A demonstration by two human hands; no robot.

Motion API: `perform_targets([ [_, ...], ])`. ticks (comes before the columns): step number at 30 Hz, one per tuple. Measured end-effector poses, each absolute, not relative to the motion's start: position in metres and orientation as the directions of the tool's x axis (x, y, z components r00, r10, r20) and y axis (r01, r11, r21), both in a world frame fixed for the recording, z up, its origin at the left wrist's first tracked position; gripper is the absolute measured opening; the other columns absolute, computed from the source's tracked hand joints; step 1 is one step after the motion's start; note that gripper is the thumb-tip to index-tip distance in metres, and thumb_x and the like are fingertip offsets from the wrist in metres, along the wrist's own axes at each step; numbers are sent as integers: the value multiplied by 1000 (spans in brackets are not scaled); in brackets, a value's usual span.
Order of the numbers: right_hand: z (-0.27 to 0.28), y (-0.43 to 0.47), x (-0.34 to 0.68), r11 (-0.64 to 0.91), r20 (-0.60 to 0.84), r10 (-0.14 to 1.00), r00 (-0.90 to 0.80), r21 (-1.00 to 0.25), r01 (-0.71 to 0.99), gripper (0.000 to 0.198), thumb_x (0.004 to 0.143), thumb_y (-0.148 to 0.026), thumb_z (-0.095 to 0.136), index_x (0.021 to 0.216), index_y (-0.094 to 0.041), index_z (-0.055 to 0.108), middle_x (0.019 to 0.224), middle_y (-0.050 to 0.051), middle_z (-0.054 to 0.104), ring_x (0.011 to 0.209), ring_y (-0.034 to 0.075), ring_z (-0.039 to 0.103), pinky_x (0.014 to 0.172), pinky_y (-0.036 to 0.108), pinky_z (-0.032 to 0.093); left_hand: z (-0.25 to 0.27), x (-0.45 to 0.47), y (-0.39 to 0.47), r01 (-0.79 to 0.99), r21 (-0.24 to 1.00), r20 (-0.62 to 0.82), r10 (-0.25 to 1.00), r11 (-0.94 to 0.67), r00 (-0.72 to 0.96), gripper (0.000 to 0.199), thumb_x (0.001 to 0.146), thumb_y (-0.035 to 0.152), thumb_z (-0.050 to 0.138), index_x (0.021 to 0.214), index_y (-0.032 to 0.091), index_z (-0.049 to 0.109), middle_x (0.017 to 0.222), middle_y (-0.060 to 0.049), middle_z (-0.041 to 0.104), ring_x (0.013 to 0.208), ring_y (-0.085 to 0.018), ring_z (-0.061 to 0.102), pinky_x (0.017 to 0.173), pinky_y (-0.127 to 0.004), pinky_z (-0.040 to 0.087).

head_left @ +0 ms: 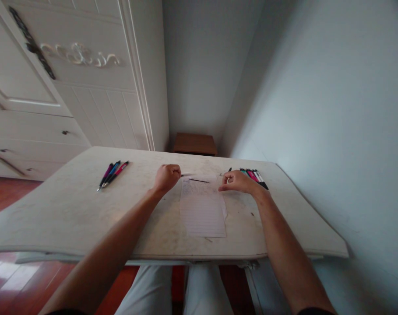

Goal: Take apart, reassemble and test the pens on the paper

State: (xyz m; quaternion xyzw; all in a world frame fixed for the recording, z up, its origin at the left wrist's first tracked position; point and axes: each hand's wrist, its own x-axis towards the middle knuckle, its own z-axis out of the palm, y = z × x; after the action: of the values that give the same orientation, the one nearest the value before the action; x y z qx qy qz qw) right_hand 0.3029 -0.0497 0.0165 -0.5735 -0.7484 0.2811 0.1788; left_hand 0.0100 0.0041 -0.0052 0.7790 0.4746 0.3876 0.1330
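A sheet of lined paper (203,214) lies in front of me, with scribbles over its upper part. On it rests a thin dark stick (199,180), like a pen refill. My left hand (167,178) is closed in a fist at the paper's upper left; a small thin piece pokes out beside its fingers, too blurred to name. At the upper right edge of the paper, my right hand (237,180) has its fingers curled together, and what they hold is hidden. A dark pointed tip (230,169) shows just behind that hand.
Several pens (113,175) lie bunched at the left of the white table (67,214). Another row of coloured pens (256,176) lies beyond my right hand. A white cabinet (103,74) stands back left, a brown wooden box (195,143) behind the table, a wall (333,131) at right.
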Motion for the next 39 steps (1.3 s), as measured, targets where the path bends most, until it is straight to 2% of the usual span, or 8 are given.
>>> perform_targets([
  [3, 16, -50, 306, 168, -103, 954, -282, -596, 785, 28, 65, -42, 75, 71, -16, 70, 55, -3, 54, 53, 10, 45, 50, 23, 29, -9, 13, 4, 587, 547, 513, 793, -597, 330, 28, 67, 9, 42, 63, 18, 68, 68, -4, 68, 66, -17, 60, 67, -27, 46],
  [8, 16, -48, 304, 182, -96, 958, -271, -528, 830, 17, 72, -31, 68, 77, -17, 77, 65, 1, 67, 61, 14, 56, 55, 23, 35, -17, 17, 7, 508, 408, 547, 649, -758, 529, 33, 74, 8, 47, 87, 20, 75, 93, -7, 70, 92, -20, 60, 89, -35, 47],
  [16, 12, -44, 305, 206, 19, 975, -220, -433, 877, 16, 78, -29, 65, 79, -18, 76, 75, 4, 73, 70, 18, 64, 64, 25, 41, -22, 16, 7, 622, 318, 462, 690, -715, 557, 26, 84, 19, 54, 99, 23, 75, 117, -10, 63, 112, -27, 52, 98, -47, 42],
  [21, 5, -40, 306, 236, 91, 972, -218, -417, 878, 19, 81, -30, 63, 84, -18, 76, 84, 6, 76, 75, 19, 66, 70, 26, 43, -25, 17, 8, 597, 359, 433, 695, -717, 574, 23, 85, 19, 56, 95, 23, 75, 117, -9, 63, 110, -26, 53, 98, -47, 43],
  [28, 4, -40, 305, 224, 94, 975, -203, -392, 892, 19, 81, -30, 62, 84, -17, 76, 86, 7, 76, 76, 20, 68, 70, 26, 44, -25, 18, 10, 587, 365, 426, 690, -723, 585, 21, 86, 22, 56, 94, 22, 75, 116, -10, 64, 111, -27, 53, 97, -47, 43],
  [34, 5, -44, 292, 276, 248, 953, -174, -473, 837, 25, 88, -32, 56, 87, -17, 75, 88, 7, 76, 79, 19, 68, 72, 26, 46, -23, 19, 9, 591, 356, 420, 689, -724, 590, 19, 86, 24, 57, 92, 21, 74, 115, -10, 64, 111, -27, 53, 97, -46, 44],
  [39, -3, -47, 267, 317, 264, 941, -210, -481, 817, 27, 90, -38, 55, 96, -20, 75, 94, 5, 76, 79, 18, 68, 73, 26, 47, -23, 20, 10, 598, 362, 411, 698, -715, 586, 17, 85, 23, 57, 91, 19, 74, 116, -10, 64, 110, -27, 54, 97, -44, 44],
])
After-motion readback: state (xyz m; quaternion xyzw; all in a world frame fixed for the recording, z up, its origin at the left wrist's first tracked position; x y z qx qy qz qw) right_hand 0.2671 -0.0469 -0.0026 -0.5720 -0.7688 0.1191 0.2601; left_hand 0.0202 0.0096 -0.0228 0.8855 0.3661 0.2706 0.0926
